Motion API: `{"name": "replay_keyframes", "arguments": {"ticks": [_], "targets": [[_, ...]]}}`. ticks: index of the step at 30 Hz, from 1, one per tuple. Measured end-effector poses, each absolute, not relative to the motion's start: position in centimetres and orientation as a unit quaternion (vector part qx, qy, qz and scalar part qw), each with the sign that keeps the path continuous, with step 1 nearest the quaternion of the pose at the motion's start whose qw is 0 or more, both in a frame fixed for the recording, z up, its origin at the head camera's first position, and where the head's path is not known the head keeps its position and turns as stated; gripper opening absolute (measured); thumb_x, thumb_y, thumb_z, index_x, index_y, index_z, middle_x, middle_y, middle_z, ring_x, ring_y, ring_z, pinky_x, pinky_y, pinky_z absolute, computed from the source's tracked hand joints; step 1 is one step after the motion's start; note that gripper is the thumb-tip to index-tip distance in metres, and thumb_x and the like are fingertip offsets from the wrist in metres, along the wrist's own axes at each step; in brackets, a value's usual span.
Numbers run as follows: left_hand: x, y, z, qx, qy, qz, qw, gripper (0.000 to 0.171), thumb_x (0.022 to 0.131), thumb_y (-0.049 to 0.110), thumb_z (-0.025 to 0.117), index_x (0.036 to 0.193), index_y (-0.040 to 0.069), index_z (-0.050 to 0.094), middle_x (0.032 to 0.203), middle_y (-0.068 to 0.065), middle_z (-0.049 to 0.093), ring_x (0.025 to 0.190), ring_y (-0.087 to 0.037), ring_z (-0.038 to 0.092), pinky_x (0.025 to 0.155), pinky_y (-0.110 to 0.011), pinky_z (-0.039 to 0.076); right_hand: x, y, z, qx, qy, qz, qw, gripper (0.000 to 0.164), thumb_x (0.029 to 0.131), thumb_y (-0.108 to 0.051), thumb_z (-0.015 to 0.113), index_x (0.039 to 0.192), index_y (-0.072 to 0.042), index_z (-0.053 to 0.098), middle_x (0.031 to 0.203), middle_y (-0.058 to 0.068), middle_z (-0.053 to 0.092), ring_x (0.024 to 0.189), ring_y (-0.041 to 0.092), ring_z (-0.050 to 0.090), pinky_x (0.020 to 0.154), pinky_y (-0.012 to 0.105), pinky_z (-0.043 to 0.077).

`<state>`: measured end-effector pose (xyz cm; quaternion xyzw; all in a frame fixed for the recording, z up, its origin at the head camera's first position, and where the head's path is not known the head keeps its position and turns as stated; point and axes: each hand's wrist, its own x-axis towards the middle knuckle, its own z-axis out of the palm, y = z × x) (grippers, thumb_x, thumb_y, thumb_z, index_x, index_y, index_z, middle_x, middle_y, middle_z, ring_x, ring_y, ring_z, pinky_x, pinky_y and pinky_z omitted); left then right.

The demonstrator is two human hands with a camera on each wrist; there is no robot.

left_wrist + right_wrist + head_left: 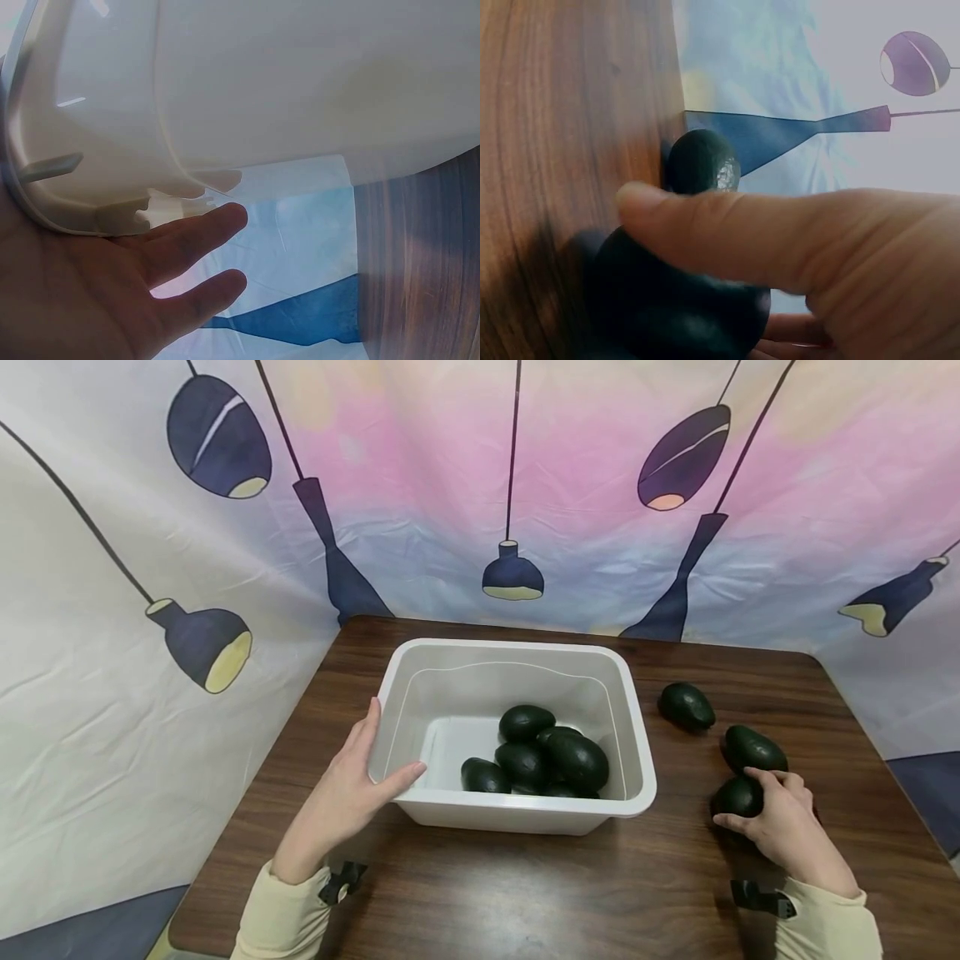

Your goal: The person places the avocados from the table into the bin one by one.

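Inspector: Progress, as found?

Recorder: Part done, by judgement; at least six piled avocados (577, 760) inside the white bin (502, 818), mostly in its right half; left outside, three in plain view on the wooden table (525, 893), right of the white bin; anything hidden behind the right hand (787, 827), impossible to tell.

Inspector: Right hand, condition and hold?

Recorder: Half-curled, parted to roughly the fruit's breadth; thumb on the near side, fingers on the far side of the near avocado (737, 797); grip confirmed; lift off the wooden table, not confirmable.

Inspector: And the left hand (347, 783)?

Recorder: Spread wide at the white bin's near left corner; thumb over the rim, fingers straight along the outer wall; no fruit in hold.

Inspector: Direction of the held piece?

Recorder: Right end covered by the right hand; long axis therefore not established; rounded side toward the white bin.

Inspector: Others outside?

Recorder: Just beyond, the middle avocado (753, 748); closer to the white bin, the far avocado (686, 707); both lying flat, long axes slanting far left to near right.
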<state>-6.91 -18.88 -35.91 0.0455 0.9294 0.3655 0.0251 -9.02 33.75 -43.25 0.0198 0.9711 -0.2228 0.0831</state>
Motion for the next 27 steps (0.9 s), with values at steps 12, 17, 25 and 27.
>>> {"name": "replay_keyframes", "arguments": {"ticks": [12, 17, 25, 27], "targets": [[-6.9, -18.9, -35.9, 0.046, 0.93, 0.364, 0.025, 0.102, 0.088, 0.058, 0.063, 0.157, 0.021, -0.003, 0.16, -0.011, 0.015, 0.14, -0.036, 0.029, 0.107, -0.057, 0.029, -9.0, 33.2, -43.4, 0.019, 0.974, -0.213, 0.073, 0.089, 0.082, -0.026, 0.077, 0.139, 0.021, 0.028, 0.131, 0.049, 0.021, 0.115, 0.067, 0.019, 0.087, 0.074, 0.029], [-6.9, -18.9, -35.9, 0.045, 0.93, 0.365, 0.024, 0.102, 0.088, 0.058, 0.063, 0.157, 0.022, -0.003, 0.16, -0.01, 0.015, 0.14, -0.035, 0.029, 0.107, -0.056, 0.029, -8.9, 33.3, -42.8, 0.011, 0.973, -0.225, 0.054, 0.088, 0.085, -0.029, 0.074, 0.141, 0.02, 0.027, 0.132, 0.05, 0.021, 0.115, 0.068, 0.02, 0.085, 0.074, 0.031], [-6.9, -18.9, -35.9, 0.048, 0.93, 0.363, 0.022, 0.101, 0.088, 0.057, 0.063, 0.157, 0.021, -0.002, 0.16, -0.011, 0.015, 0.139, -0.036, 0.03, 0.107, -0.057, 0.03, -8.3, 33.1, -41.4, 0.008, 0.967, -0.254, 0.002, 0.092, 0.088, -0.043, 0.07, 0.148, 0.01, 0.024, 0.137, 0.046, 0.022, 0.116, 0.065, 0.029, 0.083, 0.073, 0.031], [-6.9, -18.9, -35.9, 0.049, 0.931, 0.362, 0.022, 0.101, 0.088, 0.056, 0.063, 0.157, 0.021, -0.002, 0.16, -0.012, 0.015, 0.139, -0.037, 0.03, 0.106, -0.057, 0.03, -8.1, 33.0, -41.1, 0.009, 0.964, -0.264, -0.013, 0.091, 0.089, -0.042, 0.07, 0.149, 0.008, 0.024, 0.138, 0.044, 0.022, 0.114, 0.062, 0.034, 0.082, 0.072, 0.032]]}}
